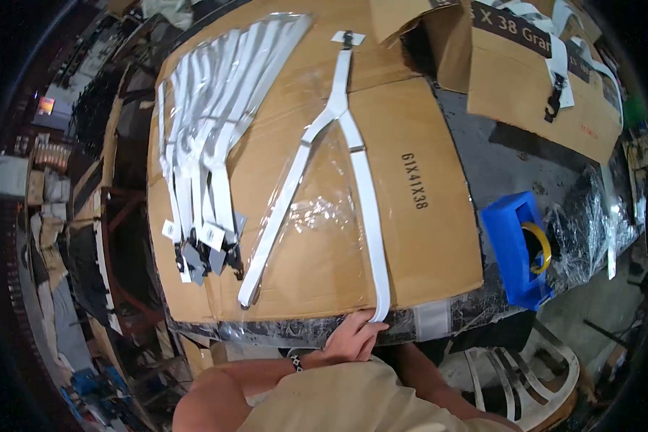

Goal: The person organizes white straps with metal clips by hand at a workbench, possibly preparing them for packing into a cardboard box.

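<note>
A white Y-shaped pair of suspenders (367, 209) lies spread on a flat cardboard sheet (439, 252). Its back clip, with a white tag, points to the far side. One front strap ends on the cardboard at left; the other reaches down to the near table edge. There my left hand (353, 336), wearing a patterned wristband, has curled fingers closed at the end of that strap. My right forearm comes in from the lower right, and its hand is hidden below the table edge. Left of these lie several bagged white suspenders (216, 108) with tags and black clips.
A blue tape dispenser (507, 248) with a yellow tape roll (538, 248) stands at right beside crumpled clear plastic (590, 223). An open carton (533, 93) at the far right has white straps hanging over it. A white slatted chair (518, 385) is at lower right.
</note>
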`<move>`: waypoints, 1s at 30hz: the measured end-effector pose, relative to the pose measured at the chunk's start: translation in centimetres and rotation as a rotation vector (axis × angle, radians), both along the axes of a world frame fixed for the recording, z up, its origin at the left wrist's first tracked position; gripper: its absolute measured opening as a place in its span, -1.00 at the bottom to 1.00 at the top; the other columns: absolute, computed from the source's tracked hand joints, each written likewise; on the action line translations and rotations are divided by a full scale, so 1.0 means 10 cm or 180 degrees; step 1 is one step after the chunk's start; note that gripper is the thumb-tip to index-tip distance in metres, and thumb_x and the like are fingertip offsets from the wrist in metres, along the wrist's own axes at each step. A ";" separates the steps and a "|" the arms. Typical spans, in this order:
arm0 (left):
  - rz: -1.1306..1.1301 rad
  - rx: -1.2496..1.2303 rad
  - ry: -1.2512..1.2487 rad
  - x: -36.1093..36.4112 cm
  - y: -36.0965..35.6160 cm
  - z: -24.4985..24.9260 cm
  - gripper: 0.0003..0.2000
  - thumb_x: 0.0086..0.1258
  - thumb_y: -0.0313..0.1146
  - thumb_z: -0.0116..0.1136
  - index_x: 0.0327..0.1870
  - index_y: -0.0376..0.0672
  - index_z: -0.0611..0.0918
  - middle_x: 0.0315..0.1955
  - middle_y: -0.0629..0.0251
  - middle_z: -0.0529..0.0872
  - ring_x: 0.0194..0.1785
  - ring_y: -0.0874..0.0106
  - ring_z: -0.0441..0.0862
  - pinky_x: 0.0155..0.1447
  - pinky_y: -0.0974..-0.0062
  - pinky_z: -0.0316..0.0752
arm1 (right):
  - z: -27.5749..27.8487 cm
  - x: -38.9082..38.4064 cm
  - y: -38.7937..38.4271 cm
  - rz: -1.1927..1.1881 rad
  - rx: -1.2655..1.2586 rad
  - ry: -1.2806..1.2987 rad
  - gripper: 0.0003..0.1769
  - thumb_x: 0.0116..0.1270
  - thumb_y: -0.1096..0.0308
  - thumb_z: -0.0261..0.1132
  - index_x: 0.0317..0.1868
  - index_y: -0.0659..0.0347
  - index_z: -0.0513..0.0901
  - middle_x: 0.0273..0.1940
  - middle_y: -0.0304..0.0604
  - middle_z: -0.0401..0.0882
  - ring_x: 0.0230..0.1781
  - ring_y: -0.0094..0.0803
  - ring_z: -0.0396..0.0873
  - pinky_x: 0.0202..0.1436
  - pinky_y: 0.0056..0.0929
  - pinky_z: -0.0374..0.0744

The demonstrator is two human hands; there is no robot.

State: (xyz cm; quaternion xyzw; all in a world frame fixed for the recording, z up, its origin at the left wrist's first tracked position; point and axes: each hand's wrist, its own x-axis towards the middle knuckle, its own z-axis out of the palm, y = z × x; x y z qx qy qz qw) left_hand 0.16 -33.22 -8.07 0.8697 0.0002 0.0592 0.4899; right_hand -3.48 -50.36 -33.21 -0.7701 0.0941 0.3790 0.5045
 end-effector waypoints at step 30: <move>-0.1579 -0.2593 0.0393 -0.37 0.45 0.27 -0.65 0.35 -0.36 0.35 0.12 -0.26 0.66 -0.09 0.36 0.69 -0.03 0.59 0.53 0.02 0.55 0.44 | 3.40 0.20 0.04 -0.0299 0.1638 -0.0585 -0.75 0.43 0.35 0.24 0.03 0.29 0.62 -0.63 -0.29 0.54 -0.75 -0.75 0.29 -0.70 -0.73 0.15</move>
